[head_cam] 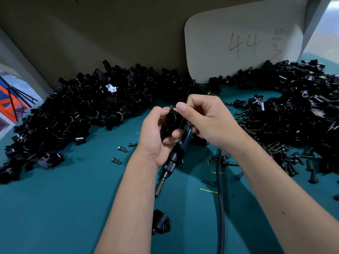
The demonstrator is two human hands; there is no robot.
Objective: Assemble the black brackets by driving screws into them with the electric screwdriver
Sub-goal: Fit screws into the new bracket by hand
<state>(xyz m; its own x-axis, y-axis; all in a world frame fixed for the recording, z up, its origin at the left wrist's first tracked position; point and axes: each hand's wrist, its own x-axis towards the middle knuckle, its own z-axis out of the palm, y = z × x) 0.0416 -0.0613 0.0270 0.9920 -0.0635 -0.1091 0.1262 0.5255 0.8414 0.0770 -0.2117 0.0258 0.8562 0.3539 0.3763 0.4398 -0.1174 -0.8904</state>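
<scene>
At far left we note a large heap of loose black plastic bracket halves (73,110) spread along the far edge of the teal work mat (73,208), running toward the beige back panel; one pale, light-catching piece (111,88) lies on top of it. On the mat just near of that heap we see a few loose dark screws (122,149), apart from one another. In the middle, our left hand (156,136) has its fingers curled round a round black bracket (172,120), thumb pressed on its near side, holding it above the mat. Our right hand (207,121) meets it from the right, thumb and forefinger pinching a small screw (171,107) at the bracket's top edge; the remaining fingers are curled underneath, and we cannot tell whether they also grip anything. Below both hands lies the electric screwdriver (174,158), dark body with knurled collar and metal bit pointing near and left, resting on the mat, its black cable (219,189) running toward the near edge. One assembled black bracket (161,224) sits alone on the near mat. Right of the cable, a scatter of black screws (286,158) merges into a second heap of black brackets (293,107). Behind it leans a white card (244,41) marked "44" in red.
</scene>
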